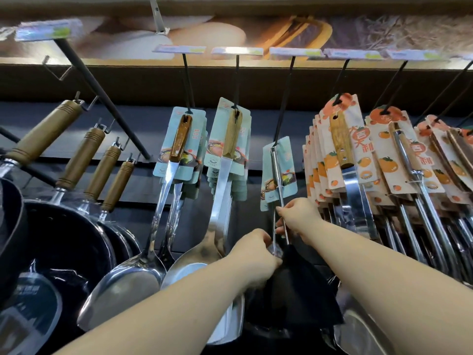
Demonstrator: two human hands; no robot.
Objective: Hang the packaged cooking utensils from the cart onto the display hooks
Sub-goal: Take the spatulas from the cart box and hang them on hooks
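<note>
Our right hand [298, 213] pinches the steel handle of the packaged utensil [277, 175] hanging on its display hook [282, 108]; our left hand [252, 248] grips its lower end, black head below.

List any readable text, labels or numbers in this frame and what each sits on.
"大吉大利" in red, partly hidden: orange-print backing cards on the right-hand hooks.
Price tags atop the hooks: print blurred, unreadable.
Teal backing cards on the middle hooks: small print and a round logo, too small to read.
Wrapped pan label, lower left: blurred, unreadable.
</note>
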